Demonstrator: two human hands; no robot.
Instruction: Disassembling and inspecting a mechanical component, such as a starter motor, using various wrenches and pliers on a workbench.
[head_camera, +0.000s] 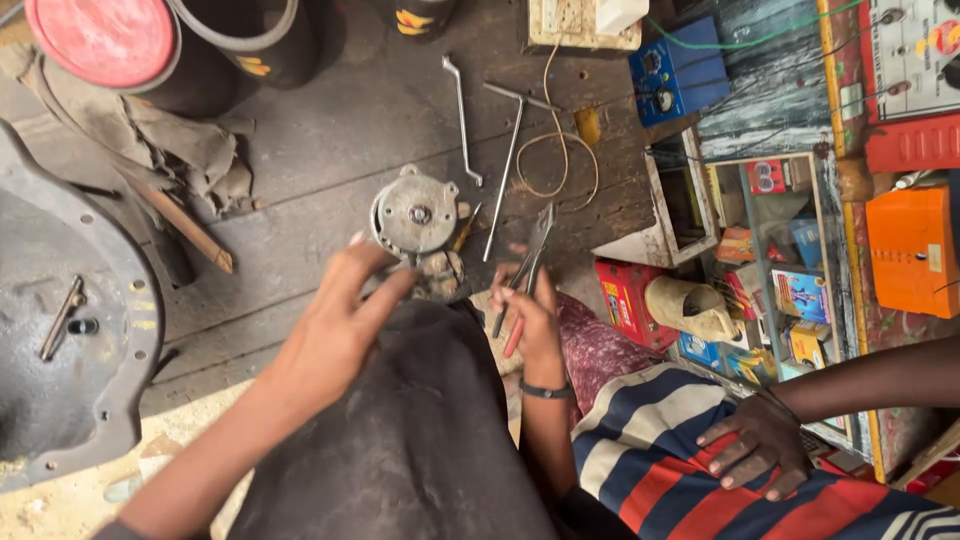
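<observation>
A round grey cast-metal motor housing with a central shaft stub and mounting lugs (417, 215) sits on the dark, oil-stained wooden floor (330, 150), just past the person's knees. The left hand (335, 325) hangs beside its lower left edge, fingers loosely curled and thumb stretched toward the casing, apparently touching or nearly touching it; motion blur keeps me from telling which. The right hand (532, 318) is closed around a pair of red-handled steel pliers (527, 275), whose jaws point up and away, just right of the housing. Judged by its thick casting and steel shaft, the housing is likely heavy for its size, rigid and greasy, so it may slip; the rim and the projecting lugs look like the surest places to take hold, rather than the small shaft or the dirty fittings beneath. Near it lie a long T-handled steel socket wrench (510, 160) and a bent steel spanner (460, 115). Another person's hand (758, 450) rests on a striped red, blue and white cloth (650, 460) at lower right.
</observation>
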